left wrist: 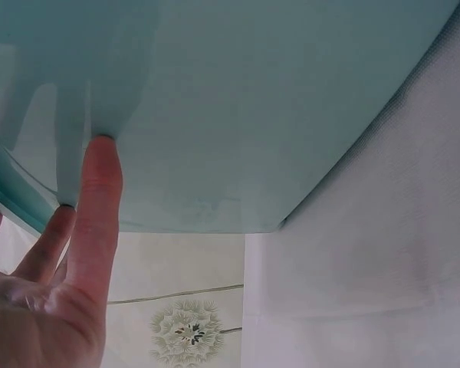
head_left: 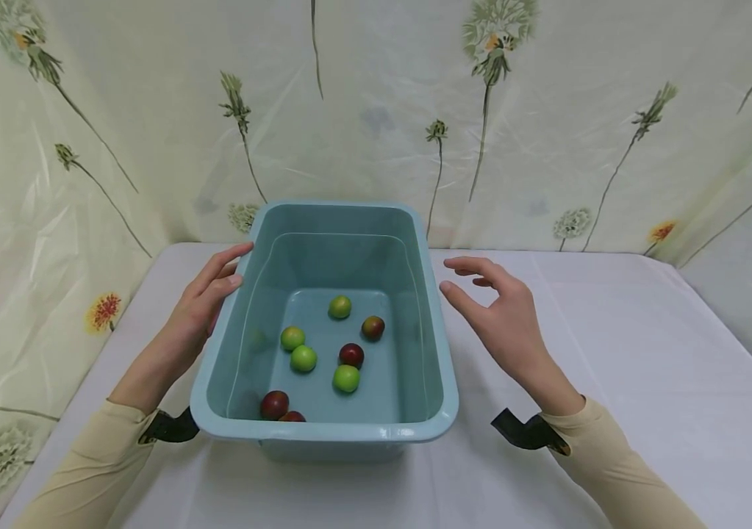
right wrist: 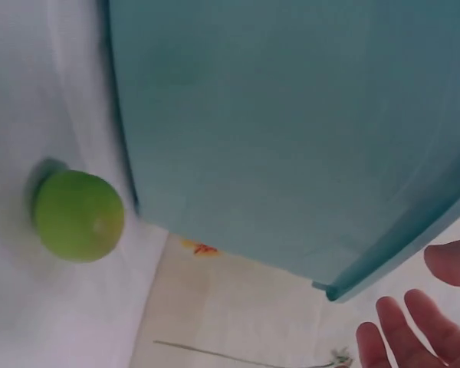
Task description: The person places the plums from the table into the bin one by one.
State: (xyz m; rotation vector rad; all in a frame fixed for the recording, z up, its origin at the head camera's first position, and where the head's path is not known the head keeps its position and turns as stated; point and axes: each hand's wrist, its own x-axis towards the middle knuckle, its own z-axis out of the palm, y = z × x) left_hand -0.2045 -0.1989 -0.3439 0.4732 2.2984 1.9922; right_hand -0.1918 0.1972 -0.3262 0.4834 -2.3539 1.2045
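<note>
**Blue tub between two open hands**

Cream sleeves frame the scene. On the left, the left hand (head_left: pixel 206 301) lies against the outer left wall of the tub (head_left: pixel 442 382); its fingers (left wrist: pixel 96 199) are straight and press the plastic just under the rim, gripping nothing. The tub stands on a white cloth (head_left: pixel 614 353) and holds water and eight small fruits: four green (head_left: pixel 303 358), four dark red (head_left: pixel 351 355). On the right, the right hand (head_left: pixel 501 316) hovers beside the tub's right rim, fingers spread and relaxed, apart from it and holding nothing. Its wrist view shows one more green fruit (right wrist: pixel 78 215) lying on the cloth just beside the tub's outer wall. No writing or labels can be read on anything.
</note>
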